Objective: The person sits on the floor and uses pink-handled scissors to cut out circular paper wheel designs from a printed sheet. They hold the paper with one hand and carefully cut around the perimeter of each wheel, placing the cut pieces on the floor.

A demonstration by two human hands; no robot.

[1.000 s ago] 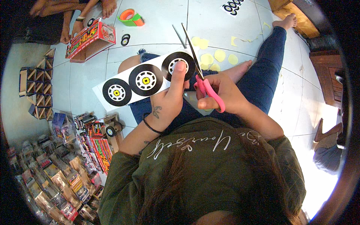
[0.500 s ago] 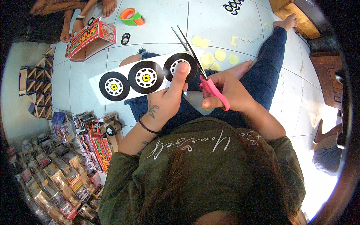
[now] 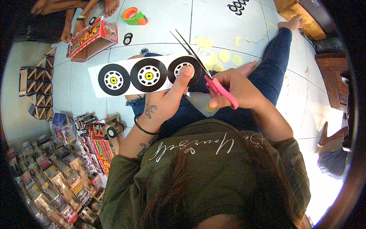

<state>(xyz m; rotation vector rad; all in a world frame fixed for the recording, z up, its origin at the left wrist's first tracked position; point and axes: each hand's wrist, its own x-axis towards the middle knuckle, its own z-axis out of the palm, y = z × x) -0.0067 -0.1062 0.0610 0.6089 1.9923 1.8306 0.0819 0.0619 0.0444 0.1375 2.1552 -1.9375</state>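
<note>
My left hand (image 3: 167,95) pinches a white sticker strip (image 3: 94,72) printed with three black wheels, its thumb pressed on the rightmost wheel. The two wheels to the left show whole, with yellow hubs. In my right hand (image 3: 238,89) is a pair of scissors (image 3: 223,91) with pink handles, the fingers through the loops. Its blades are slightly apart and point up and left, lying along the right end of the strip at the edge of the last wheel. How far the blades have cut there I cannot tell.
Pale yellow paper rounds (image 3: 223,56) and scraps lie on the tiles ahead. An orange and green tape roll (image 3: 133,17), loose wheel stickers (image 3: 127,39) and another sticker sheet (image 3: 237,7) are farther off. A co-worker's hand (image 3: 78,30) touches a red toy truck body (image 3: 89,42). Packed toys (image 3: 57,179) fill the lower left.
The strip has tilted to lie more level, its left end rising. The scissors have turned, with the handles moving slightly right and the tips left; their blades are closer together.
</note>
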